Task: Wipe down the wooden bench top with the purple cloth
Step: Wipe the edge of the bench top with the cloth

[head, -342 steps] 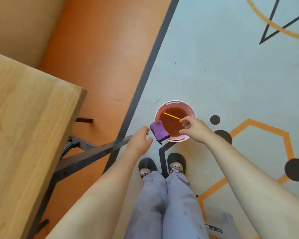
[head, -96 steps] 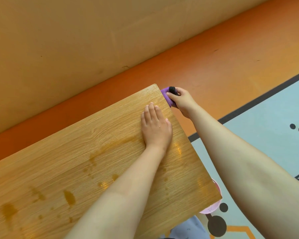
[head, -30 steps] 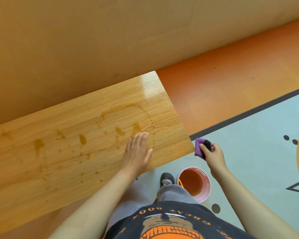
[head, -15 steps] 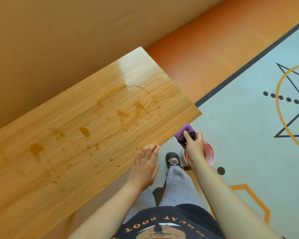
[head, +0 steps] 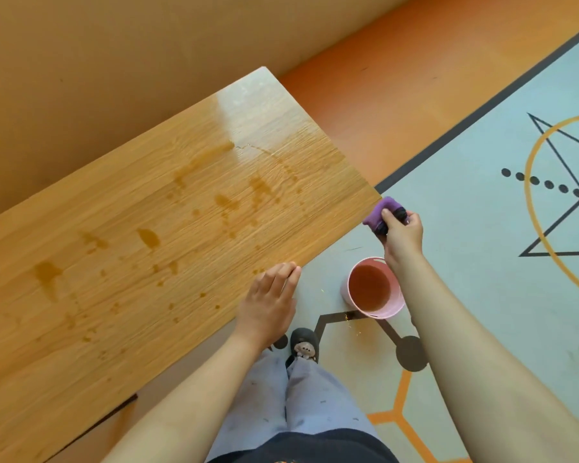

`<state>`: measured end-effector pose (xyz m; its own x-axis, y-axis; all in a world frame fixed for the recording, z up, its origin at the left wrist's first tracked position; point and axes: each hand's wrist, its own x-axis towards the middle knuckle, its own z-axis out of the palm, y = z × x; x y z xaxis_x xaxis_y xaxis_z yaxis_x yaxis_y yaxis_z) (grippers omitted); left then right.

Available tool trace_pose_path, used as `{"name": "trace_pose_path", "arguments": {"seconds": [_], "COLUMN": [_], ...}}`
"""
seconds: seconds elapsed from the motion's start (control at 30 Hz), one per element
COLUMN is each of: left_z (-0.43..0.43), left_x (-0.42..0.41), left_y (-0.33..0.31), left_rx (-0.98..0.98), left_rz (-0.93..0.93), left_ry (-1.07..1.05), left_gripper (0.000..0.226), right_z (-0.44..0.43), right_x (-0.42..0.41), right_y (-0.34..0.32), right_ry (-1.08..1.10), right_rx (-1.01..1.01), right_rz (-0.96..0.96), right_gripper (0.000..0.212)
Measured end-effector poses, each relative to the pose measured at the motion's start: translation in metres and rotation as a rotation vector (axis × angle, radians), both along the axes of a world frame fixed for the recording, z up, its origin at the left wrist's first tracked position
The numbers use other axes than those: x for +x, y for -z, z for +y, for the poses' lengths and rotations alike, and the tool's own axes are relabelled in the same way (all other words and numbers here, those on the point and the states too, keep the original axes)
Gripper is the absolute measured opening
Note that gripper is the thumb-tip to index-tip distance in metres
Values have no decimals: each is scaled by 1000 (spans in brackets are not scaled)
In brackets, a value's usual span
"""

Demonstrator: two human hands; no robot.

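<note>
Right hand (head: 403,235) grips purple cloth (head: 378,211) beside stained bench top (head: 131,182) — left hand (head: 268,305) flat, fingers straight.

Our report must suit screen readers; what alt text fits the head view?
The right hand grips a purple cloth off the corner of a wooden bench top spotted with amber drips. The left hand lies open by its near edge; a pink bucket stands on the floor.
</note>
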<state>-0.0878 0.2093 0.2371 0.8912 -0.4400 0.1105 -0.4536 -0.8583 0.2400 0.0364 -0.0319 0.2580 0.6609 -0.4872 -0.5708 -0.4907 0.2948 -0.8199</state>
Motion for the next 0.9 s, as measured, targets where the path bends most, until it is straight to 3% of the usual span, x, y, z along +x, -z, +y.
{"name": "trace_pose_path", "arguments": {"seconds": [0.17, 0.43, 0.7, 0.9], "left_z": [-2, -1, -3, -7], "left_x": [1, 0, 1, -1], "left_y": [-3, -4, -3, -6], "left_rx": [8, 56, 61, 91], "left_rz": [-3, 22, -32, -14], "left_ry": [-11, -28, -33, -64], "left_gripper": [64, 53, 58, 65], "right_z": [15, 80, -5, 28], "right_x": [-10, -81, 4, -23], "right_y": [8, 21, 7, 9], "right_ry": [34, -151, -17, 20], "right_rx": [23, 369, 138, 184], "right_rz": [3, 31, 6, -5], "right_gripper": [14, 20, 29, 7]}}
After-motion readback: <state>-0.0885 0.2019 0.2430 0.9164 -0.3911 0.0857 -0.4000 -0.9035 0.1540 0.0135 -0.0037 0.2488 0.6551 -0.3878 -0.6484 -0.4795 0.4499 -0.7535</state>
